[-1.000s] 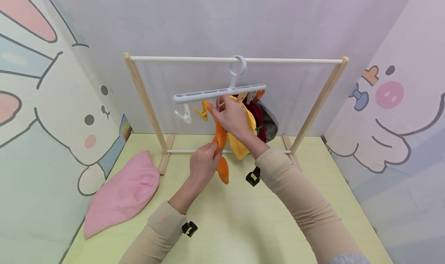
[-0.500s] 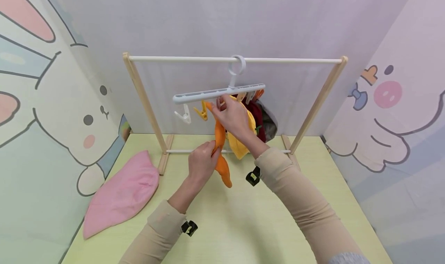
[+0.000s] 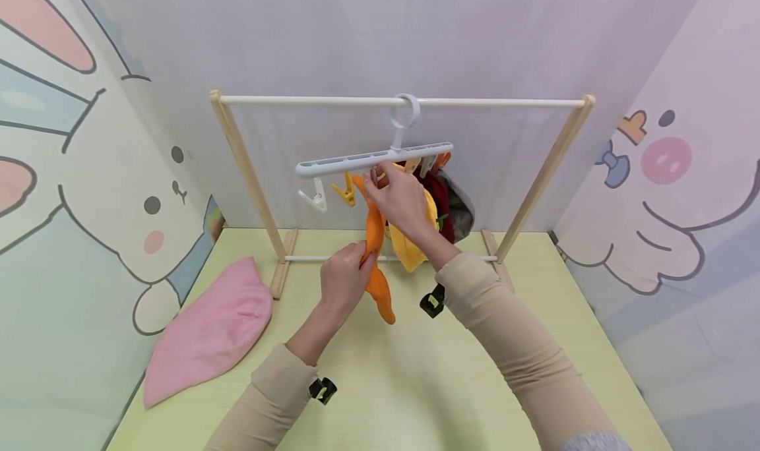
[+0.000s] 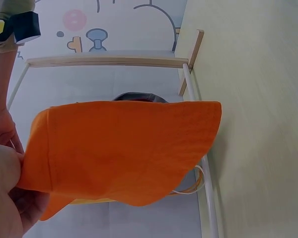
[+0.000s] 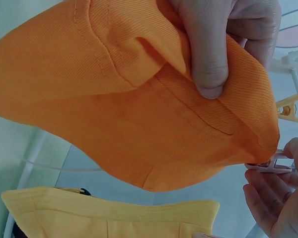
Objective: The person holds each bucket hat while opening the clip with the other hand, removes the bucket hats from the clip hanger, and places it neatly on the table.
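An orange bucket hat [image 3: 376,230] hangs edge-on beneath the grey-white clip hanger [image 3: 347,165]. My left hand [image 3: 346,276] grips the middle of the hat, thumb flat on the cloth in the right wrist view. Up at the hanger, my right hand [image 3: 402,197] pinches a pale pink clothespin [image 5: 270,168] at the hat's upper edge. In the left wrist view the hat spreads wide and covers much of what lies behind. To the left dangle a yellow clothespin [image 3: 347,192] and a white one, the white clothespin [image 3: 317,196] being outermost.
A yellow hat [image 3: 408,250], a dark red one and a grey hat [image 3: 462,215] hang from clips on the hanger's right half. The hanger hooks over the white rod [image 3: 309,100] of a wooden-legged rack. On the table's left lies a pink hat [image 3: 208,332].
The orange hat's lower end has swung slightly down and to the right. My left hand has shifted a little left; the right fingers stay at the same clothespin with a small change of pose.
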Demonstrator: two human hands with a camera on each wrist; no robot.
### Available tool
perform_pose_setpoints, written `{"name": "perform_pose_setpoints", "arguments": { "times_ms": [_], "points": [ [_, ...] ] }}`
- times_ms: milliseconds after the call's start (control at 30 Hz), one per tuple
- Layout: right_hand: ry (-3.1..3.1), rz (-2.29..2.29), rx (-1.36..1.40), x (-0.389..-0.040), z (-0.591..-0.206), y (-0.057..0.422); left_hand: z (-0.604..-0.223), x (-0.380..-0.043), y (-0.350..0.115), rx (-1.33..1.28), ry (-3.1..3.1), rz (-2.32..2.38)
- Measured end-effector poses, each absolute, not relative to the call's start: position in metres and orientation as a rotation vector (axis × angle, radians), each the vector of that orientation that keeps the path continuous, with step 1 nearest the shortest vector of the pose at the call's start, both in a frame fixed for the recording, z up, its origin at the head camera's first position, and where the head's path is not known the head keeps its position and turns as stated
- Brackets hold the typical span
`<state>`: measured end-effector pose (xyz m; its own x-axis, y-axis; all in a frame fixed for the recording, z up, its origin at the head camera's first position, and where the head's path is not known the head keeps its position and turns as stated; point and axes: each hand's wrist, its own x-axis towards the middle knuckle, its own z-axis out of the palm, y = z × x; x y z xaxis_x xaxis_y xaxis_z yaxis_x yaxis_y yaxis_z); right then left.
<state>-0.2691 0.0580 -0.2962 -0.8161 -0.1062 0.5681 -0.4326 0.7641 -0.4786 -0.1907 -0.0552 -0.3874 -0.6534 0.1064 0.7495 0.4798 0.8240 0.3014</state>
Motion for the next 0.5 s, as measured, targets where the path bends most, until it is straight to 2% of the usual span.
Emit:
{"name": "perform_pose_setpoints", "arguments": {
  "times_ms": [500],
  "points": [
    [-2.427, 0.849, 0.43, -0.268, -0.296, 0.059, -0.398, -0.191, -0.062, -0.409, -2.339, -0.589]
  ]
}}
